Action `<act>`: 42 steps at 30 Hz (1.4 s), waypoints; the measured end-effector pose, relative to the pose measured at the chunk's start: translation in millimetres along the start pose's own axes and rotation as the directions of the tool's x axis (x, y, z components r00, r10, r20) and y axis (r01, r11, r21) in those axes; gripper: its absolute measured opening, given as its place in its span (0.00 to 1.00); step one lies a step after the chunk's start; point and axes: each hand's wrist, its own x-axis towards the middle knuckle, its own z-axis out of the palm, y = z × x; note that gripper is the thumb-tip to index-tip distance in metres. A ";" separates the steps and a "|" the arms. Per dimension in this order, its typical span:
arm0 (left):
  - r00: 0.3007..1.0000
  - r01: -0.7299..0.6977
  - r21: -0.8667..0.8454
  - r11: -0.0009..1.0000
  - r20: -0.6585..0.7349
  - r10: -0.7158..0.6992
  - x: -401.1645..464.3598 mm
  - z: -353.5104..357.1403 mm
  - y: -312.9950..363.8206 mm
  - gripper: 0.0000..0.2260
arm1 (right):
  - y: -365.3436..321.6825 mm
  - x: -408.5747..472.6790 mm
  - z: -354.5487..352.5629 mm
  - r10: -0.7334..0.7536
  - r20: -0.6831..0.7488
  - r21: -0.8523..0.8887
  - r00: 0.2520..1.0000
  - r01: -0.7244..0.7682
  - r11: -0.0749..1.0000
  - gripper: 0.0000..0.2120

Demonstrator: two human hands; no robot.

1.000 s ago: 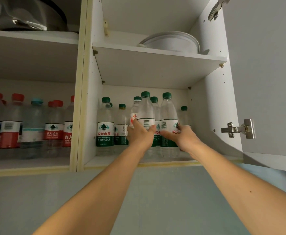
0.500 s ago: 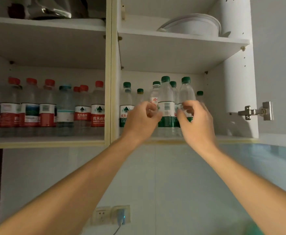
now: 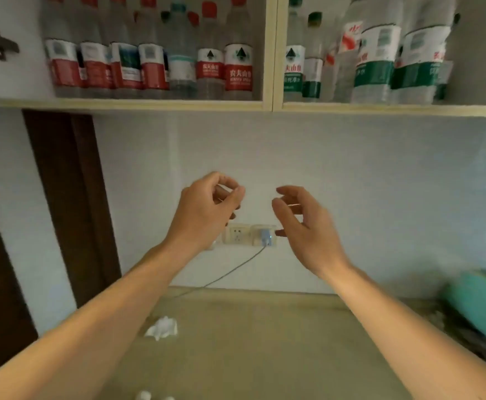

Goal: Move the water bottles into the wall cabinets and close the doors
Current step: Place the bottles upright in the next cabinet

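Nearest, two white bottle caps (image 3: 143,395) peek over the bottom edge, on the beige tabletop (image 3: 264,342), and a crumpled white tissue (image 3: 162,327) lies farther back towards the wall. Above the tabletop both bare hands hang in the air holding nothing: the left hand (image 3: 204,209) has loosely curled fingers, thumb near the fingertips, and the right hand (image 3: 305,223) is relaxed and half spread. Behind them a small blue plug (image 3: 265,237) with a thin cable sits in a white wall socket (image 3: 237,233). Higher up, the red-labelled clear water bottles (image 3: 149,64) stand in the left wall cabinet and the green-labelled clear water bottles (image 3: 374,62) in the right one, apparently upright, though the frame is blurred.
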 end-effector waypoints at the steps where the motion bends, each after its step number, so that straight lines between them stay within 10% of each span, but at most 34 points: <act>1: 0.999 0.048 0.014 0.999 0.015 -0.049 -12.8 -6.4 -18.9 0.05 | 9.2 -10.3 13.1 0.062 0.049 -0.004 0.997 -0.062 0.998 0.13; 8: 0.886 0.446 0.113 0.888 0.082 -0.455 -117.1 -35.4 -151.3 0.10 | 73.2 -98.1 110.7 0.429 0.331 -0.138 0.840 -0.407 0.903 0.18; 20: 0.338 0.858 0.374 0.353 0.107 -0.935 -274.6 -55.3 -319.3 0.31 | 154.5 -251.1 219.2 0.791 0.562 -0.281 0.243 -0.843 0.459 0.25; 25: 0.338 0.887 0.278 0.369 0.154 -0.928 -290.7 -45.4 -327.2 0.25 | 159.6 -282.5 234.2 0.794 0.596 -0.304 0.121 -0.881 0.363 0.30; 42: 0.324 0.762 0.407 0.503 0.433 -0.841 -305.5 123.8 -265.3 0.38 | 221.8 -257.2 79.6 0.905 0.417 -0.482 0.083 -0.824 0.298 0.28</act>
